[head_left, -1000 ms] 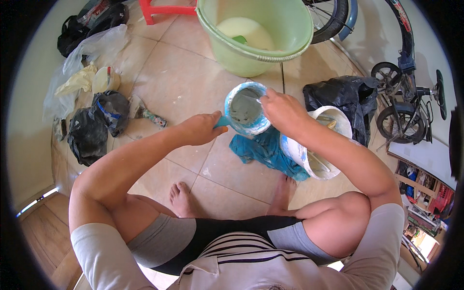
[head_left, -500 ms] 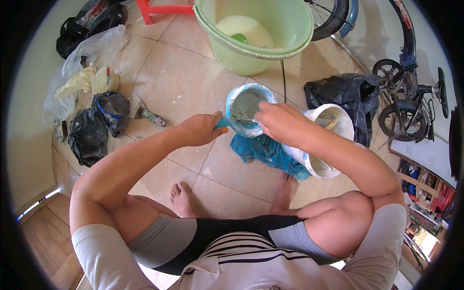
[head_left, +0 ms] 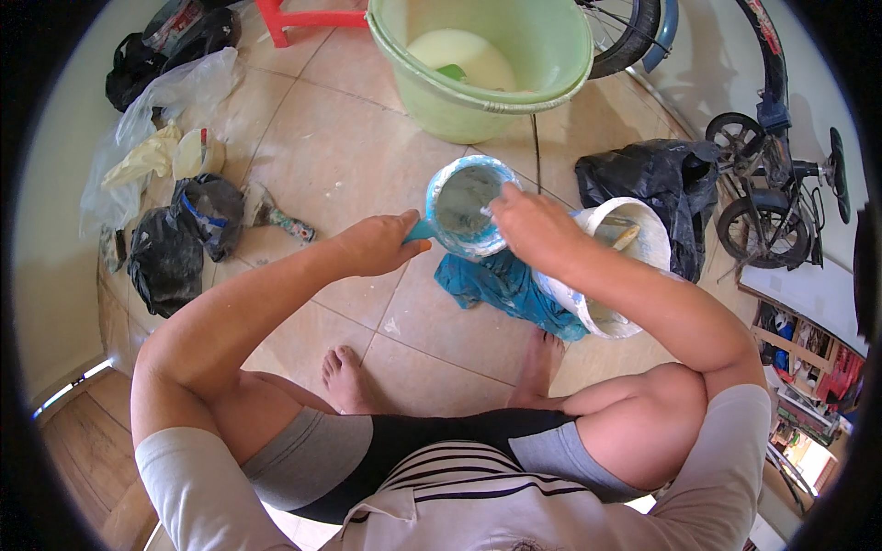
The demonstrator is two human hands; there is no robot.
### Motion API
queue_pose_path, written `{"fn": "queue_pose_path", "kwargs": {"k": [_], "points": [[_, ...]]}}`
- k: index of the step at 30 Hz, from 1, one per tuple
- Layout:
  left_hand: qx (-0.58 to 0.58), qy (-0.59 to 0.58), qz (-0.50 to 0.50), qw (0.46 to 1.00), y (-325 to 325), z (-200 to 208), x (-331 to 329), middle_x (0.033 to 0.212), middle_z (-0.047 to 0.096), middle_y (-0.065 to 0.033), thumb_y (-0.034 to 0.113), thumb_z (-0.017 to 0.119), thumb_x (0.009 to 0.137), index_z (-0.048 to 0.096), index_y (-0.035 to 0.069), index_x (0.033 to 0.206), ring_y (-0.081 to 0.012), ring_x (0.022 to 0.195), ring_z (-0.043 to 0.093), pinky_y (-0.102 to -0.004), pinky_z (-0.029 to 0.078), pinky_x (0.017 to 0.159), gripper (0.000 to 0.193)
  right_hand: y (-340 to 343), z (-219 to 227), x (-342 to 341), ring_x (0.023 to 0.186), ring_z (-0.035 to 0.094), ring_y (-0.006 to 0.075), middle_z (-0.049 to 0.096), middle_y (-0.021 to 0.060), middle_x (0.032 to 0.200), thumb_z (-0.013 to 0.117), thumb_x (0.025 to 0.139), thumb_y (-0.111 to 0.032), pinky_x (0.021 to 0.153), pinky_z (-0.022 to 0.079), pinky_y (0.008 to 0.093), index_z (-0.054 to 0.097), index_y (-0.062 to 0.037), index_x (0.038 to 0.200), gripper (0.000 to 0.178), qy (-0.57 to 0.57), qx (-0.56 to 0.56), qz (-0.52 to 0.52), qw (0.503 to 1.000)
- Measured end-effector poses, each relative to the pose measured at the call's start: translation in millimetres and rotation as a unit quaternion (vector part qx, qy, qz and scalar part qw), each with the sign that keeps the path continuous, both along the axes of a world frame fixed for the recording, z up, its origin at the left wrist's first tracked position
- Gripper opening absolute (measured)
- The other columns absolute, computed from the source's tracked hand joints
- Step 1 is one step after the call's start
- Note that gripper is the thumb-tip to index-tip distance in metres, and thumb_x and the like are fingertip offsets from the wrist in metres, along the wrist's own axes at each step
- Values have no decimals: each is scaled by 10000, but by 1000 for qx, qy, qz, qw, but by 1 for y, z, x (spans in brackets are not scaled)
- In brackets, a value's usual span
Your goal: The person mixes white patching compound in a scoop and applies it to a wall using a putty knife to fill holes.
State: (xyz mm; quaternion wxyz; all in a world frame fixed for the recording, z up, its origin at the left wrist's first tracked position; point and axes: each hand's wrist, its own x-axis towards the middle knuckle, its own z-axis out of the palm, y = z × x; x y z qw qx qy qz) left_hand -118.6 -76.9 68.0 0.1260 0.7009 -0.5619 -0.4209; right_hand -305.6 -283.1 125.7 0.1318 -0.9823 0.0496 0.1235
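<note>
My left hand is closed round the turquoise handle of a round dipper. White smears coat the rim of the dipper, and grey paste lies inside it. Over the dipper's right edge my right hand is closed on a thin, pale tool that reaches into the paste; its kind is mostly hidden by the fingers. A crumpled teal cloth lies on the floor just below the dipper. Beside it, partly behind my right forearm, a white-smeared bucket is tipped over with a brush inside.
Ahead stands a large pale-green tub holding cloudy liquid and a green object. Black plastic bags and a paint-stained tool lie at left. Another black bag and a small bicycle are at right. A red stool leg shows at the top.
My right hand has shifted slightly to the right along the dipper's rim, and the tool has moved through the paste. My left hand still holds the handle.
</note>
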Motion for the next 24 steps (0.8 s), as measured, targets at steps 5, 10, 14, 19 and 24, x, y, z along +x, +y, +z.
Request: {"fn": "queue_pose_path", "kwargs": {"k": [5, 10, 14, 19, 24], "points": [[47, -1, -2, 999, -8, 8, 1, 948, 694, -282, 429, 530, 1054, 524, -32, 1202, -450, 929, 687, -514, 535, 846, 485, -3, 7, 6, 897, 716, 385, 627, 229, 1011, 584, 868, -11, 762, 606, 456, 649, 57, 959, 131, -51, -34, -4, 998], [42, -1, 20, 999, -2, 2, 0, 961, 697, -272, 432, 531, 1053, 520, -32, 1226, -447, 946, 683, -516, 529, 862, 495, 11, -3, 0, 884, 719, 365, 627, 226, 1011, 596, 855, -3, 743, 611, 437, 645, 64, 943, 121, -74, -6, 94, 993], [31, 6, -1, 1000, -5, 5, 0, 990, 693, -284, 438, 540, 1048, 519, -29, 1226, -450, 964, 683, -515, 530, 866, 500, -1, 15, 3, 884, 716, 344, 620, 215, 1021, 607, 849, -14, 740, 615, 429, 644, 61, 934, 119, -27, -71, 13, 997], [53, -1, -1, 999, -6, 6, 1, 993, 685, -293, 427, 544, 1047, 521, -31, 1208, -454, 948, 680, -521, 531, 856, 486, 13, -2, 4, 878, 714, 345, 619, 213, 1021, 609, 849, -14, 736, 613, 433, 646, 54, 937, 118, -66, -32, 74, 995], [34, 18, 8, 999, -6, 4, 0, 970, 680, -292, 434, 558, 1042, 523, -14, 1190, -462, 955, 672, -530, 519, 857, 472, 1, 11, 2, 857, 705, 346, 606, 211, 1016, 599, 852, -9, 740, 609, 441, 637, 52, 948, 120, -24, -41, 26, 999]]}}
